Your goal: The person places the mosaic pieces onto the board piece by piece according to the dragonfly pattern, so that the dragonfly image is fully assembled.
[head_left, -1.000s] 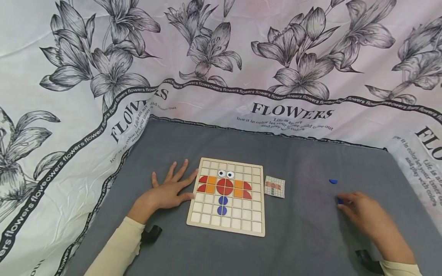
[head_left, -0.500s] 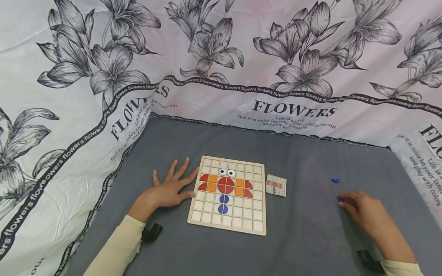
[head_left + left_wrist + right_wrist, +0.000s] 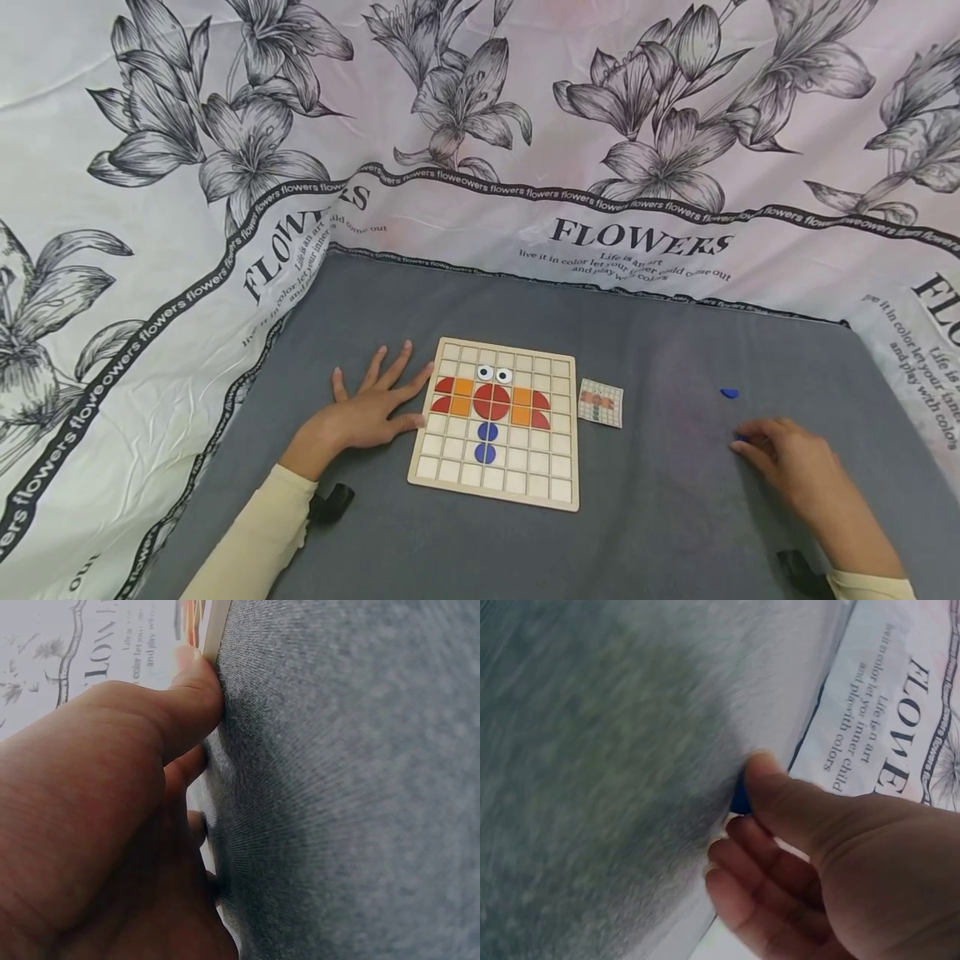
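My left hand [image 3: 367, 418] lies spread on the grey cloth, its thumb and index fingertips at the left edge of a wooden grid board [image 3: 447, 475]. In the left wrist view the thumb reaches the board's side. On the board, red, orange and blue pieces and two eye discs [image 3: 495, 374] form a figure. Over at the right, my right hand [image 3: 795, 467] pinches a small blue piece [image 3: 740, 796] between thumb and fingers, low over the cloth; most of it is hidden. A second blue piece [image 3: 730, 393], half-round, lies on the cloth just beyond that hand.
A small pattern card [image 3: 601, 403] showing a similar figure lies against the board's right side. Grey cloth [image 3: 652, 500] covers the table. White flower-printed fabric [image 3: 510, 225] stands up along the back and sides.
The head view has shifted slightly. The right hand stays at the blue piece, its fingertips now covering a little more of it. The left hand keeps its place beside the board.
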Demonstrator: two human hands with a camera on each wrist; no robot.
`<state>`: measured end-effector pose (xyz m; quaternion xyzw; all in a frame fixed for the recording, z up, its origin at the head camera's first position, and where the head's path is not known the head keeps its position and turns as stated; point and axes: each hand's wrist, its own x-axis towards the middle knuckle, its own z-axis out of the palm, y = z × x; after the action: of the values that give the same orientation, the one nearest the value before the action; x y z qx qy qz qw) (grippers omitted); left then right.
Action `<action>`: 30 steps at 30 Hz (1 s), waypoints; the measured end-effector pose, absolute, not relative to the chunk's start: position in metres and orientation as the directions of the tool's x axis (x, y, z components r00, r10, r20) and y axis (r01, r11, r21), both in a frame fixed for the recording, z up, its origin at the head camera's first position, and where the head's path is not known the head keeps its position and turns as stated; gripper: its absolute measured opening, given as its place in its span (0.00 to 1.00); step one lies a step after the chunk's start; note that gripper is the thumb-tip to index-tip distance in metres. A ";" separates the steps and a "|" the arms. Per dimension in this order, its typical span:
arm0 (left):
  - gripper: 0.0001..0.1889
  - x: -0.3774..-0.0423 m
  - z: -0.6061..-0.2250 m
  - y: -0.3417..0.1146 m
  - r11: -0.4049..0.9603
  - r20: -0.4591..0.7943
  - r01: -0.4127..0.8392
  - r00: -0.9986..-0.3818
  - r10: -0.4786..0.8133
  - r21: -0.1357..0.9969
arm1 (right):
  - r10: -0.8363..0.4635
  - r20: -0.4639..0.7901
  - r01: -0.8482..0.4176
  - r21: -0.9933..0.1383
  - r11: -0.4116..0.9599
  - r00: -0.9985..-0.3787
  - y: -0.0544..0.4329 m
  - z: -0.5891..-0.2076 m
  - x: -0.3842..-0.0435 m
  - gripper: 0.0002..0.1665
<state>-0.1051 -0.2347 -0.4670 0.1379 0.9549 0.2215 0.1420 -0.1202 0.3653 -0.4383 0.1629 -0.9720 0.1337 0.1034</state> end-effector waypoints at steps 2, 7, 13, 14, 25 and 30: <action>0.43 -0.105 -0.467 -0.236 0.864 -0.209 0.199 -0.922 0.325 0.462 | -0.323 0.298 -0.391 -0.205 0.897 -0.898 0.365 -0.441 -0.121 0.12; 0.42 -0.104 -0.468 -0.237 0.867 -0.222 0.199 -0.918 0.328 0.457 | -0.396 0.382 -0.482 -0.159 0.862 -0.835 0.365 -0.445 -0.124 0.16; 0.42 -0.104 -0.469 -0.238 0.865 -0.210 0.202 -0.921 0.327 0.460 | -0.462 0.371 -0.529 -0.099 0.843 -0.805 0.366 -0.443 -0.127 0.18; 0.42 -0.104 -0.468 -0.237 0.862 -0.204 0.206 -0.921 0.331 0.464 | -0.464 0.363 -0.527 -0.097 0.844 -0.808 0.364 -0.442 -0.127 0.18; 0.42 -0.104 -0.465 -0.235 0.872 -0.229 0.192 -0.919 0.321 0.451 | -0.642 0.445 -0.745 -0.089 0.661 -0.624 0.304 -0.408 -0.127 0.27; 0.42 -0.106 -0.465 -0.234 0.871 -0.234 0.190 -0.918 0.321 0.453 | -0.721 0.448 -0.823 -0.060 0.565 -0.529 0.265 -0.393 -0.126 0.37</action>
<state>-0.1061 -0.2345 -0.4653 0.1338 0.9552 0.2156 0.1525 -0.1264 0.2647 -0.3926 0.4467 -0.8640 0.1332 0.1902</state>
